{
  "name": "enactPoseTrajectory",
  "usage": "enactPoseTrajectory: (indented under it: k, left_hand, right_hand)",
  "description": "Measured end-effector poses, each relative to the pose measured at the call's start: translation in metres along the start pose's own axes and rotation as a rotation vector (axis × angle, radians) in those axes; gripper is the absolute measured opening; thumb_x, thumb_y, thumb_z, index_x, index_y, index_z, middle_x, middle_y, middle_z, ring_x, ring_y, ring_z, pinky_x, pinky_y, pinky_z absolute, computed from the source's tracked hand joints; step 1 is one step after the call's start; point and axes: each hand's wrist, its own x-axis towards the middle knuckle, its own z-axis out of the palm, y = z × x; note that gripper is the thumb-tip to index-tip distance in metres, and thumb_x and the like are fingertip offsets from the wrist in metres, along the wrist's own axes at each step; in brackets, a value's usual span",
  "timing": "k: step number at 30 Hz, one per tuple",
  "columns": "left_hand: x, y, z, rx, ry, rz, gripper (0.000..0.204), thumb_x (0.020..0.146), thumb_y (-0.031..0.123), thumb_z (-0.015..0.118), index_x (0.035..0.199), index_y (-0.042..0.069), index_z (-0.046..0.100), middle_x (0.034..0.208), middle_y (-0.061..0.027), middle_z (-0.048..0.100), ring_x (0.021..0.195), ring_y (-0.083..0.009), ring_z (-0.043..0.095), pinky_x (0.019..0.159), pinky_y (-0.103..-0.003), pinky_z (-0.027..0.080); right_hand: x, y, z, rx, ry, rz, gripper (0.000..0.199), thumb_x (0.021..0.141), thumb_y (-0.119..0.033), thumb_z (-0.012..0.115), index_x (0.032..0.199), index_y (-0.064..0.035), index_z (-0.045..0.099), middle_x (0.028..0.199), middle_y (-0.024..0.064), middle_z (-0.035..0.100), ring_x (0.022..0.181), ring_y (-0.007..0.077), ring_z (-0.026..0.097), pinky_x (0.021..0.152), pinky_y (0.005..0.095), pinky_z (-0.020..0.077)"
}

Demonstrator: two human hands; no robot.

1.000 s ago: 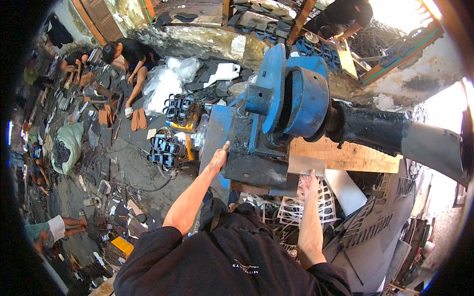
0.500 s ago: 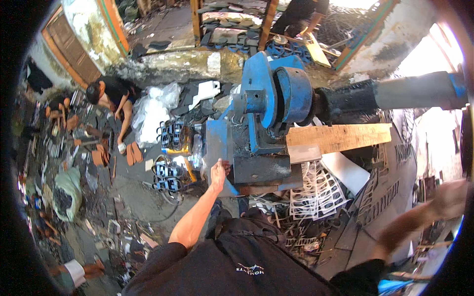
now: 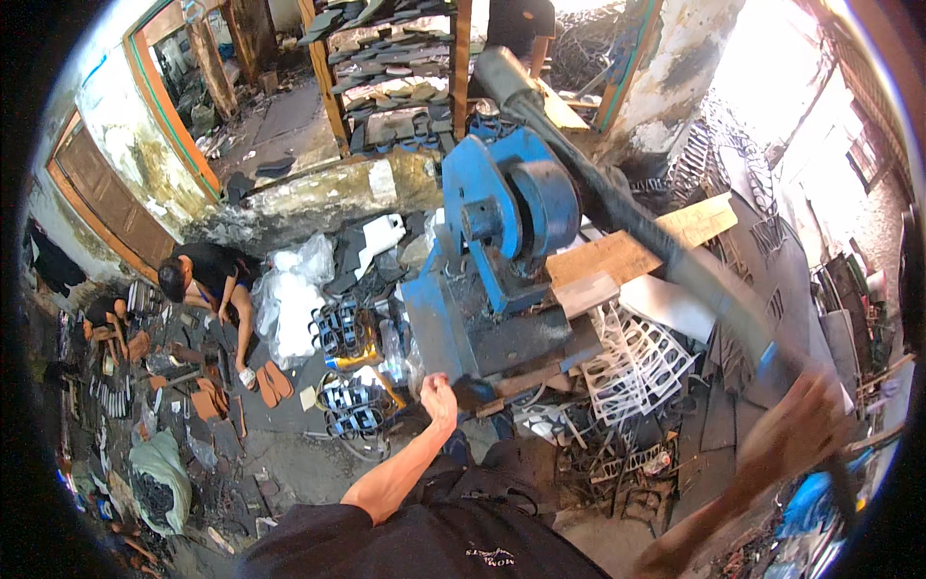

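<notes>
Our left hand (image 3: 440, 398) is fisted at the blue metal press (image 3: 502, 261); our blurred right hand (image 3: 793, 434) wraps its fingers around the long black lever (image 3: 656, 241), which slants from upper left down to lower right.

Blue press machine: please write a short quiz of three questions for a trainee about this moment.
1. True or false: the right hand is at the long black lever of the blue machine.
2. Where is the left hand? A) at the machine's front edge; B) on the wooden board; C) on the white plastic bags.
3. Fill in: a crouching person is on the picture's ____ side.
Key: 1 true; 2 A; 3 left.
</notes>
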Motion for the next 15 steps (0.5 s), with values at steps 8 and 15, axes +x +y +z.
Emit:
enactPoseTrajectory:
  k: [8,15]
  left_hand:
    - [0.017,0.043,0.036,0.146,-0.076,0.132,0.023,0.094,0.015,0.052,0.092,-0.001,0.069,0.082,-0.0146,0.069,0.081,-0.0263,0.066,0.077,-0.039,0.051]
    - [0.065,0.026,0.081,-0.323,-0.498,-0.164,0.011,0.095,0.004,0.064,0.105,0.001,0.061,0.084,-0.0063,0.066,0.068,-0.0135,0.062,0.062,-0.029,0.054]
  right_hand:
    - [-0.279,-0.253,0.119,1.164,-1.235,0.841,0.068,0.109,-0.051,0.026,0.116,0.0037,0.065,0.114,0.0315,0.069,0.116,0.0431,0.063,0.095,0.0515,0.0474]
    - [-0.12,0.045,0.039,0.492,-0.557,0.356,0.046,0.109,-0.037,0.041,0.111,-0.0017,0.07,0.096,0.0185,0.071,0.081,0.0346,0.066,0.072,0.0476,0.0517]
